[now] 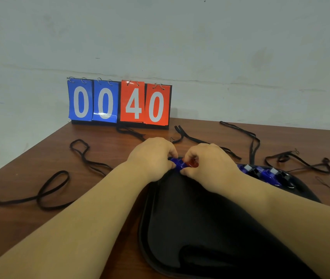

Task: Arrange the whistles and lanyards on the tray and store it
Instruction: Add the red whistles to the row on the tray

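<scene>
A black tray (180, 218) lies on the brown table in front of me. At its far rim my left hand (152, 158) pinches a blue whistle (177, 163), and my right hand (208, 164) pinches a red whistle (192, 163) right beside it. More blue and black whistles (264, 173) stand in a row along the tray's far right edge. Several black lanyards trail from the whistles over the table, one looping at the left (51, 190) and others at the right (300, 164).
A flip scoreboard (119, 103) reading 00 and 40 stands at the back of the table against the pale wall. The table's left edge (19, 158) runs diagonally toward me. Another lanyard loop (83, 154) lies left of my hands.
</scene>
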Tool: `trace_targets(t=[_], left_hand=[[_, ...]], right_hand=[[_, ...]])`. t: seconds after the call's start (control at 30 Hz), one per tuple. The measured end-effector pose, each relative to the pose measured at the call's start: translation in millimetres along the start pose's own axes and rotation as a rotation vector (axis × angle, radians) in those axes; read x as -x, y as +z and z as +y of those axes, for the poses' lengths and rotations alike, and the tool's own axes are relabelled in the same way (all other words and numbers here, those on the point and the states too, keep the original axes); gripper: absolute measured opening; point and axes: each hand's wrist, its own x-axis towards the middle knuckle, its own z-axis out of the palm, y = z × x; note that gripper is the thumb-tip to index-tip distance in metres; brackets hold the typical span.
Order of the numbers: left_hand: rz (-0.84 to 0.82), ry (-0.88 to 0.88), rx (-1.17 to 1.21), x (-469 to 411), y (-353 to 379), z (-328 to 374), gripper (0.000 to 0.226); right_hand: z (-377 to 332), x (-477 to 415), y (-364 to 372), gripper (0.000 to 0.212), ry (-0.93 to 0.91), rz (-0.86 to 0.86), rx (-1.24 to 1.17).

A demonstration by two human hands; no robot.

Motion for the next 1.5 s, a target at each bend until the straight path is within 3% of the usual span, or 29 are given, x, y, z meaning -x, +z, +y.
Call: trace_targets(t=[0.73, 1.03, 1.27, 1.5], left_hand=[[0.185, 0.038, 0.165, 30.7, -17.1, 3.1, 0.036], [0.32, -0.129, 0.122, 98.3, -73.0, -47.9, 0.036], [0.261, -0.209, 0.057, 149.2, -54.9, -92.2, 0.041], [0.241, -0.187, 0.082, 157.2, -38.2, -98.1, 0.051]], right_hand=[[15.1, 38.9, -40.5, 0.022, 0.001, -0.02, -0.047], [-36.5, 35.8, -48.2, 0.033, -0.147, -0.017, -0.11], [-88.1, 26.3, -30.2, 0.04, -0.29, -0.095, -0.129], [-108.9, 18.4, -13.9, 0.044, -0.314, -0.207, -0.073]])
